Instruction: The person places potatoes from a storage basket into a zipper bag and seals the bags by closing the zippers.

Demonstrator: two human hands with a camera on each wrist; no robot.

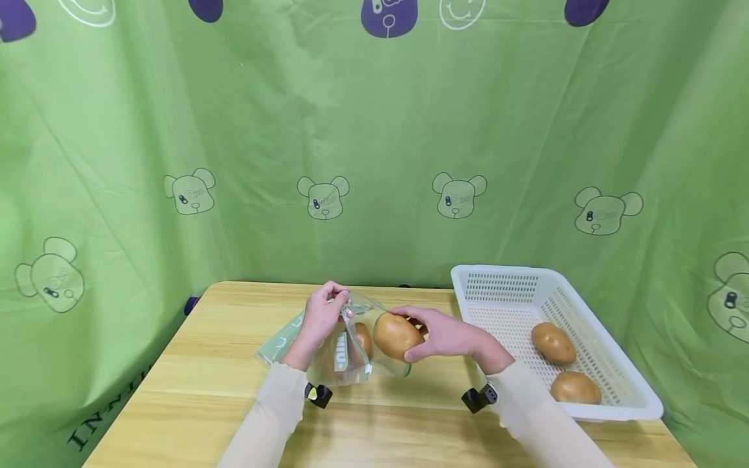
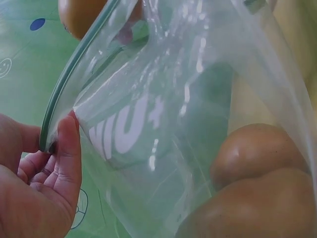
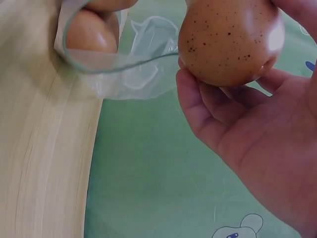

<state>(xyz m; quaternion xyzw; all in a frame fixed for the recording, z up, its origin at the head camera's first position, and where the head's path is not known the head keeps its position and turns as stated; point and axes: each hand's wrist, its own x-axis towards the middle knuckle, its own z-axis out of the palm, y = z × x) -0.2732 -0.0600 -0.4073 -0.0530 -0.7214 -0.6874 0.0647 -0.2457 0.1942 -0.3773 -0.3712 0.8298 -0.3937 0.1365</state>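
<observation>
My left hand (image 1: 324, 311) pinches the rim of a clear zip bag (image 1: 348, 351) and holds its mouth up above the wooden table (image 1: 193, 396). Through the plastic of the clear zip bag (image 2: 163, 124) I see potatoes (image 2: 257, 153) lying inside, close to my left hand (image 2: 37, 183). My right hand (image 1: 445, 335) grips a brown speckled potato (image 1: 396, 335) right at the bag's mouth. In the right wrist view the held potato (image 3: 229, 39) sits in my right hand (image 3: 247, 129), just beside the open bag (image 3: 116, 64).
A white perforated basket (image 1: 608, 377) stands at the table's right with two potatoes (image 1: 552, 342) (image 1: 575, 387) in it. Flat bags (image 1: 279, 341) lie under the held one. Green printed cloth (image 1: 374, 143) hangs behind and around the table.
</observation>
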